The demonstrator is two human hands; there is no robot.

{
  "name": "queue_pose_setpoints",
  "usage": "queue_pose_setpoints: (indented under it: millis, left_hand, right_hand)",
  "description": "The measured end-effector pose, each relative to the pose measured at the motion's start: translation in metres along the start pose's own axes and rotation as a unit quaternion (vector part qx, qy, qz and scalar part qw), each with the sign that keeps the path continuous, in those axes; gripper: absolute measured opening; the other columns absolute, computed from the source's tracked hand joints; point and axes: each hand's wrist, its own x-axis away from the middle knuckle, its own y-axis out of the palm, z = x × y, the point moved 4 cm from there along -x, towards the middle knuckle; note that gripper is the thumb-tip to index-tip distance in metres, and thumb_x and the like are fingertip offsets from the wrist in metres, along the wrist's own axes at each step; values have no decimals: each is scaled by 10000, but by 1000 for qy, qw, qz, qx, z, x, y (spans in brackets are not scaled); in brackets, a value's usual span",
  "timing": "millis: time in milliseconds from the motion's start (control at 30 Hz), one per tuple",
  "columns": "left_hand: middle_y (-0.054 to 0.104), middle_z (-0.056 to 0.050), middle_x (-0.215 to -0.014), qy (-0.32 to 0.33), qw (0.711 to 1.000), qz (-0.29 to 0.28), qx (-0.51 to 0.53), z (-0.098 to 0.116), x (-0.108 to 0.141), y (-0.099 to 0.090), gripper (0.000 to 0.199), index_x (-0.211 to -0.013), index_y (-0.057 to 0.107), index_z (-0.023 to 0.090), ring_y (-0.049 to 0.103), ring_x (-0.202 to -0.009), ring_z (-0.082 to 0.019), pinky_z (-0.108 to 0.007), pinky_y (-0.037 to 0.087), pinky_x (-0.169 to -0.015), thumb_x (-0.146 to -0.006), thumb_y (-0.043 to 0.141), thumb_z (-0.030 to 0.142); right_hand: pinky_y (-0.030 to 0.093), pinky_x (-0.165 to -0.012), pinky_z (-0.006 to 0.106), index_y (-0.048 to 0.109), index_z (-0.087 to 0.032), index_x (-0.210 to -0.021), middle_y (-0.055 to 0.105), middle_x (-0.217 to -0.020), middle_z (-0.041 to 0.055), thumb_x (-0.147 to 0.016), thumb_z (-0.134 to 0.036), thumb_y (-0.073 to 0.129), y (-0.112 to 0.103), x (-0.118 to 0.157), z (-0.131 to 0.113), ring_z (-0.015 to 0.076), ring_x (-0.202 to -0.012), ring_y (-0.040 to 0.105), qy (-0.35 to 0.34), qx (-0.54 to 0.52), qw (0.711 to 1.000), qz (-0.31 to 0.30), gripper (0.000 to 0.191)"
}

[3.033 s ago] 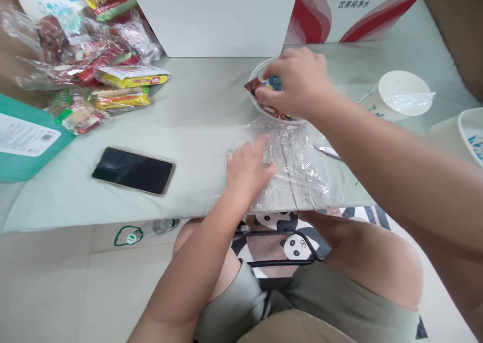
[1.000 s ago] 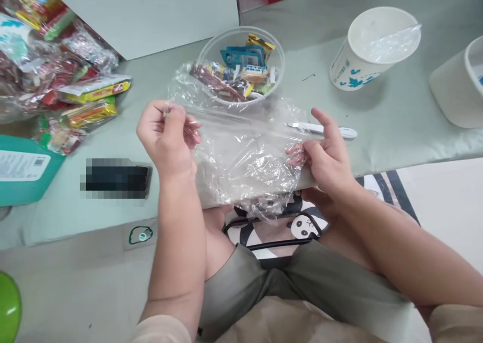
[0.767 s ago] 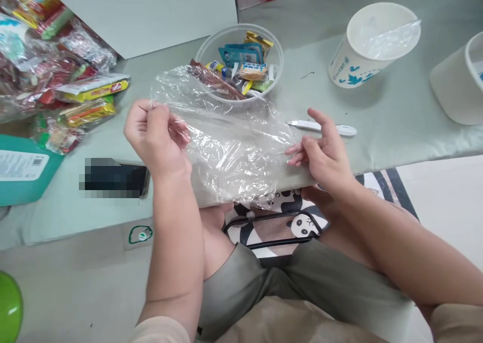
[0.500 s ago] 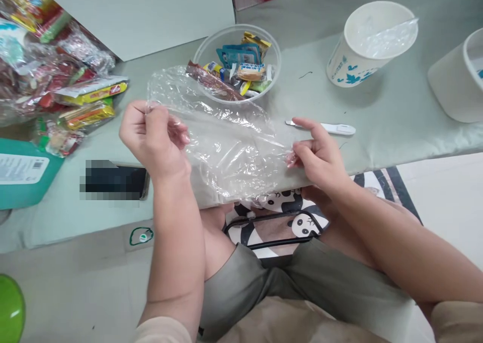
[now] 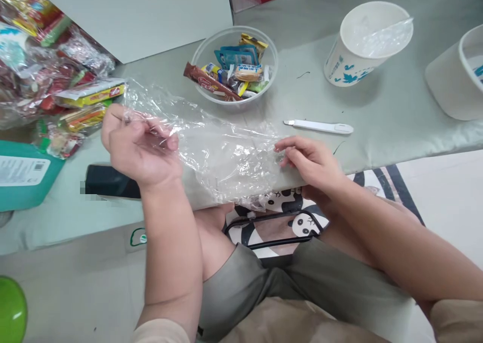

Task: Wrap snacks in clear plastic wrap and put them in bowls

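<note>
One crinkled, clear plastic sheet (image 5: 234,157), likely light, limp and slippery, spreads between your hands before the round clear plastic bowl (image 5: 206,54), best pinched by its edges, as your left hand (image 5: 141,149) does; whether your right hand (image 5: 311,159) grips is unclear.

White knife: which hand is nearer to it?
Right. The right hand is just below the knife in view, not touching; the left hand is farther left, across the clear plastic.

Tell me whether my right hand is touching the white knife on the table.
Apart. The head view shows a strip of bare cloth between the right hand and the white knife.
</note>
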Motion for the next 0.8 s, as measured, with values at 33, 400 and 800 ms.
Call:
queue_pose_setpoints:
  millis: [33, 400, 800]
  left_hand:
    - [395, 72, -461, 7, 1000, 11, 1, 1, -1, 0, 137, -676, 374, 242, 287, -360, -81, -250, 107, -366, -630, 501, 214]
    - [697, 84, -590, -24, 985, -138, -101, -6, -3, -2, 424, -1036, 600, 263, 512, -388, -92, -211, 342, -357, -678, 823, 221]
    - [594, 14, -628, 91, 923, -235, -291, 8, -9, -9, 172, -809, 854, 276, 434, -554, -113, -288, 423, -541, -662, 849, 186]
  right_hand:
    - [600, -706, 336, 732, -212, -1010, 745, -835, 27, -939, -260, 550, -2, 0, 0, 149, -681, 699, 2, -14, 1000, 19, 201]
    - [610, -797, 377, 510, -366, -1344, 650, -1003, 17, -868, -335, 717, -38, -5, 25, 191, -881, 662, -105, -80, 977, 170, 521]
    - [575, -838, 454, 717, -305, -1184, 601, -883, 33, -928, -303, 630, -55, 3, 2, 206, -824, 625, -168, 101, 956, 220, 270]
